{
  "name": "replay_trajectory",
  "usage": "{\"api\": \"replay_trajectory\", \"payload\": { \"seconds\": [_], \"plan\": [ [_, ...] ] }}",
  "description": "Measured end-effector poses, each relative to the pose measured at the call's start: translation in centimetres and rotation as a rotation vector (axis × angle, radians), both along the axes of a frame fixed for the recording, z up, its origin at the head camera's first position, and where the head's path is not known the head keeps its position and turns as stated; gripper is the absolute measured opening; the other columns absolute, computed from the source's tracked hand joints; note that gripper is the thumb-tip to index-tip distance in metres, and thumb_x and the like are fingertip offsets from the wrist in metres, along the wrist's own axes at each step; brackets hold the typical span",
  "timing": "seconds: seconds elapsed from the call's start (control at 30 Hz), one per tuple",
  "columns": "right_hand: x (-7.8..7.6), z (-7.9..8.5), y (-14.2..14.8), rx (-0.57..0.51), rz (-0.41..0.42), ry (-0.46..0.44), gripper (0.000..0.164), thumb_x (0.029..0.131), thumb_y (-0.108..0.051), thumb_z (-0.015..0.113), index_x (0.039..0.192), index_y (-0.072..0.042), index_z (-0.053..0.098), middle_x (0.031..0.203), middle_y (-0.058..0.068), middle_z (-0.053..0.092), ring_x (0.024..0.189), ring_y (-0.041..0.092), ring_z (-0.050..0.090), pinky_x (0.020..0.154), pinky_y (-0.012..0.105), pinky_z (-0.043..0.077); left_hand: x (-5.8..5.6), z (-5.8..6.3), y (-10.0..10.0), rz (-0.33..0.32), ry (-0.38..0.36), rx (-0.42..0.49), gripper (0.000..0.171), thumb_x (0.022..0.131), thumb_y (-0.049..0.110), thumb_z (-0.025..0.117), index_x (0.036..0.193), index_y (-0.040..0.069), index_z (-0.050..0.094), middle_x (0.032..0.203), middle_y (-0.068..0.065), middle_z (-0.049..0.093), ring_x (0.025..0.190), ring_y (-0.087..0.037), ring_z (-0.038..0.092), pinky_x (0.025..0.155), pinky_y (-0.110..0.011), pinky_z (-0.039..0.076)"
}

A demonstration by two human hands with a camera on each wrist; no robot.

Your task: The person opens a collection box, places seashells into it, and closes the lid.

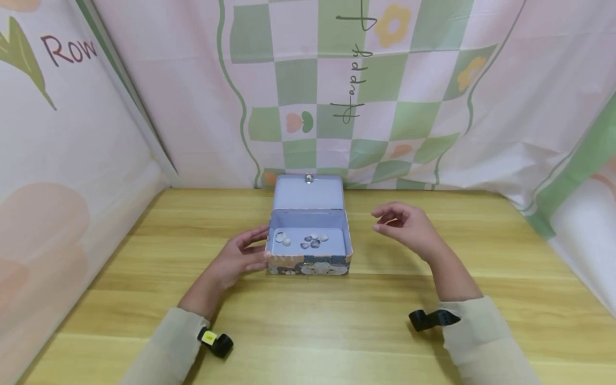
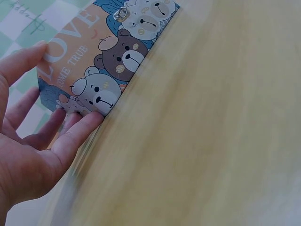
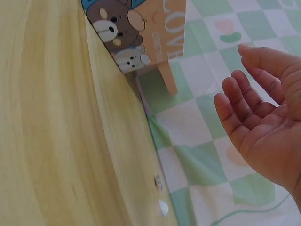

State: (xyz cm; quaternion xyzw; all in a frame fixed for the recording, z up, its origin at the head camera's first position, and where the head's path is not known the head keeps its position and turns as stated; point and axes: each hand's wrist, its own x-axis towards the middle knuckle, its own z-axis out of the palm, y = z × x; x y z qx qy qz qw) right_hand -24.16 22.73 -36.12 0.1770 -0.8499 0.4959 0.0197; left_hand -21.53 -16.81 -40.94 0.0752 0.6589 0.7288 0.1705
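A tin box (image 1: 308, 264) with bears and the word LOVE printed on it stands on the table, its hinged lid (image 1: 309, 192) swung back. Inside, on the pale blue floor, lie several small shells (image 1: 315, 243) and, to the left, a pale ring-like piece (image 1: 280, 236). My left hand (image 1: 238, 255) touches the box's left side with spread fingers, steadying contact also visible in the left wrist view (image 2: 42, 141). To the right of the box my right hand (image 1: 406, 227) hovers above the table with loosely bent fingers, holding nothing.
In the right wrist view, a small dark-and-white piece (image 3: 158, 182) and a white piece (image 3: 163, 207) lie near the table's far edge. A checkered curtain (image 1: 337, 80) hangs behind the wooden table (image 1: 308, 331). White cloth (image 1: 72, 160) closes off the left side.
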Motion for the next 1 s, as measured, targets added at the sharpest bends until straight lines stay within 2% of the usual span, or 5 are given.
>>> {"api": "replay_trajectory", "payload": {
  "seconds": [0.33,0.57,0.73,1.0],
  "plan": [
    [-0.4,-1.0,2.0,0.018,-0.129,0.016,0.03,0.091,-0.019,0.071,0.115,-0.001,0.065,0.107,0.015,0.064,0.092,0.013,0.061,0.075,0.016,0.055,0.0,0.0,0.1,-0.003,0.006,0.005,0.077,0.083,-0.003,0.071,0.15,0.01,0.036,0.152,-0.014,0.033,0.13,-0.039,0.042,0.094,-0.038,0.054],
    [-0.8,-1.5,3.3,0.034,-0.172,-0.025,0.035,0.091,-0.024,0.07,0.117,-0.002,0.063,0.11,0.017,0.064,0.092,0.015,0.06,0.074,0.019,0.056,0.0,0.0,0.0,0.004,-0.006,-0.005,0.077,0.083,-0.002,0.072,0.15,0.012,0.037,0.152,-0.013,0.033,0.13,-0.038,0.042,0.094,-0.038,0.054],
    [-1.1,-1.9,4.1,0.046,-0.201,-0.045,0.037,0.091,-0.021,0.071,0.119,0.001,0.062,0.11,0.017,0.064,0.089,0.012,0.06,0.073,0.023,0.058,0.0,0.0,0.0,0.001,0.0,-0.005,0.077,0.083,-0.001,0.073,0.15,0.012,0.037,0.151,-0.014,0.033,0.13,-0.038,0.042,0.094,-0.039,0.054],
    [-1.6,-2.5,5.6,0.119,-0.235,-0.081,0.04,0.092,-0.023,0.069,0.124,0.001,0.061,0.115,0.021,0.062,0.098,0.02,0.056,0.07,0.017,0.053,-0.1,0.0,0.0,-0.002,-0.001,-0.009,0.077,0.083,-0.001,0.073,0.15,0.012,0.037,0.151,-0.013,0.034,0.13,-0.038,0.042,0.094,-0.039,0.054]
  ]
}}
